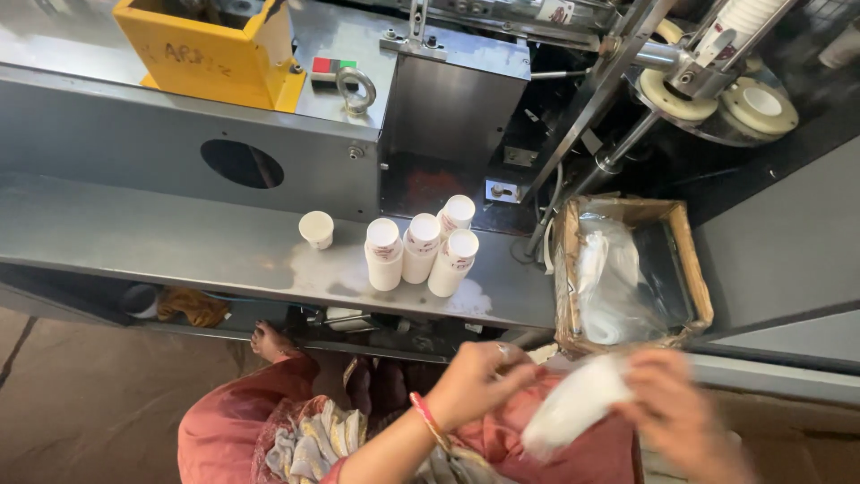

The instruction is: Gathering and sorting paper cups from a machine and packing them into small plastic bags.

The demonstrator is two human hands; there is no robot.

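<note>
Down low in the head view, a blurred white stack of paper cups in a clear sleeve (573, 405) lies slanted between both hands, above the person's lap. The left hand (479, 381) has its grip curled shut on the upper left end; the right hand (672, 414) takes the lower right end, fingers wrapped round it, though motion blur hides the exact hold. A red and gold bangle (428, 418) sits on the left wrist.

Just beyond the hands, a cardboard box (694, 269) lined with clear plastic stands open, with white cups showing inside the bag. Further left on the grey metal desk (161, 237), four upside-down stacks of white cups (421, 249) cluster close together, and a single upright cup (316, 229) stands just beside them. Up at the back, a yellow hopper (215, 49) sits on the machine, well apart from the hands.
</note>
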